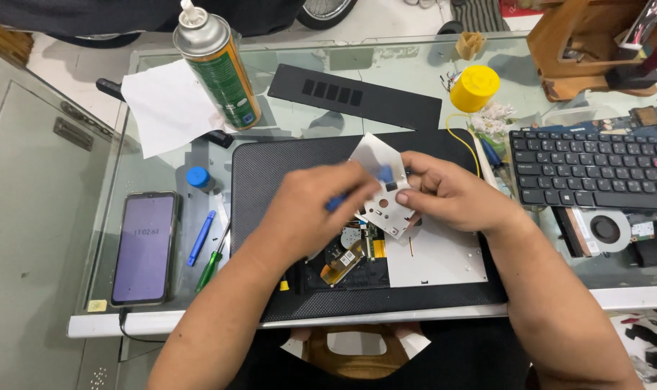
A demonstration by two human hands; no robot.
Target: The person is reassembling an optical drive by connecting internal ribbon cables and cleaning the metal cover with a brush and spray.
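Note:
My right hand [455, 193] pinches a thin white metal bracket [386, 184] with punched holes, held tilted above the black mat [271, 173]. My left hand [307, 213] is closed around a blue-handled tool [383, 175] whose tip meets the bracket. Under both hands lies an opened optical drive [393, 256], with its silver cover plate at the right and exposed board and orange ribbon cable at the left.
A spray can [216, 61] stands on white paper [166, 105] at the back left. A phone [144, 245], blue cap [197, 175], blue pry tool [201, 237] and green screwdriver [211, 263] lie left. Black vented panel [354, 94], yellow cap [474, 88], laptop keyboard [592, 170] and fan [606, 230] sit right.

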